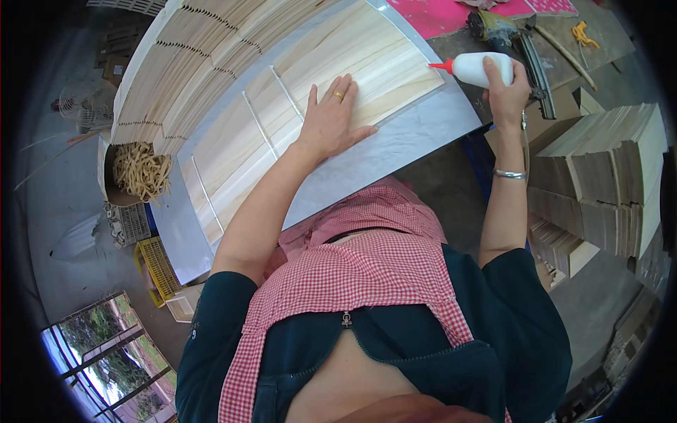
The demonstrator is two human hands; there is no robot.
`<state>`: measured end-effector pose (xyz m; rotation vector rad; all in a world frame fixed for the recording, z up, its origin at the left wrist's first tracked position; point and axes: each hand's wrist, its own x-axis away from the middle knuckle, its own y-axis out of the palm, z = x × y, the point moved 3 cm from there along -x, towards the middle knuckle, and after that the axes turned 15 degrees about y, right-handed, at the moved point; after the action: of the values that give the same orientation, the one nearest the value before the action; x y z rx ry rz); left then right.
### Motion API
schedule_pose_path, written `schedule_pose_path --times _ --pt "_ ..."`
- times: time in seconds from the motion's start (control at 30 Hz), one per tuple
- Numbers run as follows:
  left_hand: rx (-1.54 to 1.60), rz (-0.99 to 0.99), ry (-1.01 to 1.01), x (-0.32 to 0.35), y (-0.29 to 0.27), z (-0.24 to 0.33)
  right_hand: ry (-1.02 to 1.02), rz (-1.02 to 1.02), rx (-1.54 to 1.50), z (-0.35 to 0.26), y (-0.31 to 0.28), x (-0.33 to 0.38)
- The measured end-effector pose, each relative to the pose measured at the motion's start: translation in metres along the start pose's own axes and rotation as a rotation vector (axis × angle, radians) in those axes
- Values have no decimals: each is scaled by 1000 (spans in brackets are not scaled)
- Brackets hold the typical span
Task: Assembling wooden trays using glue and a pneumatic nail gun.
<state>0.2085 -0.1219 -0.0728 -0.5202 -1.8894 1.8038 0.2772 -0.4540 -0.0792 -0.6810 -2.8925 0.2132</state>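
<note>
A pale wooden panel (395, 56) lies on a grey sheet-covered worktop (423, 120) in front of me. Several thin white lines (259, 125) run across the panel. My left hand (330, 118) rests flat on the wood, fingers stretched out, with a gold ring on one finger. At the panel's right end, my right hand (509, 92) is wrapped round a white squeeze bottle (471, 69) with a red nozzle. The bottle is tilted sideways, its tip pointing left at the panel's right edge. Whether the tip touches the wood I cannot tell.
Tall stacks of thin boards (190, 63) stand along the worktop's far left side. More board stacks (592, 169) rise at the right. Beyond the bottle lie a nail gun (534, 67) and a wooden stick (568, 58). A box of tan bands (141, 173) and a yellow crate (159, 266) are at left.
</note>
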Motion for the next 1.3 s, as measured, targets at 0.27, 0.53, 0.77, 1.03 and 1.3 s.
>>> schedule_pose_path --times 0.27,0.53,0.77,1.03,1.3 --pt "33 -3 10 -1 -1 2 -160 68 70 -1 47 -33" --pt "59 -1 4 -2 -2 1 -153 55 99 -14 81 -46" --pt "68 -16 10 -1 -2 0 -243 87 107 -15 110 -64" --pt "109 24 15 0 -5 1 -208 91 171 -38 145 -74" --pt "114 71 36 2 0 -1 -186 84 185 -45 187 -97"
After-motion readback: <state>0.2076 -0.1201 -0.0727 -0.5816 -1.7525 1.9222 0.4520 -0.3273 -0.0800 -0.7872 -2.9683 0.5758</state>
